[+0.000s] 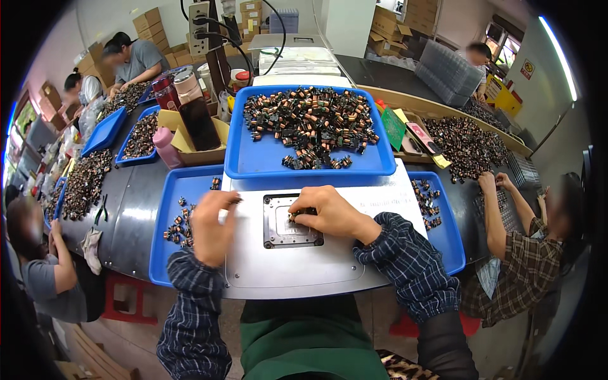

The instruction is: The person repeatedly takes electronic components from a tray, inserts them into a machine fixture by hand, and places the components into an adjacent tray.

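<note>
My right hand (332, 212) is closed in a pinch on a small black-and-copper coil (293, 216), most of it hidden by the fingers. It holds the coil over the recessed metal fixture plate (294, 239), which is set into a silver work panel (342, 272). To the left of the fixture, my left hand (212, 229) has its fingers curled together. A dark bit shows at its fingertips, too small to name. Beyond the fixture stands a blue tray (253, 166) heaped with many similar coils (310, 120).
Lower blue trays with loose coils flank the panel at left (161, 234) and right (446, 237). A phone (199, 123) leans in a box beside a pink bottle (166, 147). Pliers (101, 209) lie at left. A green circuit board (392, 128) stands at right. Other people work around the table.
</note>
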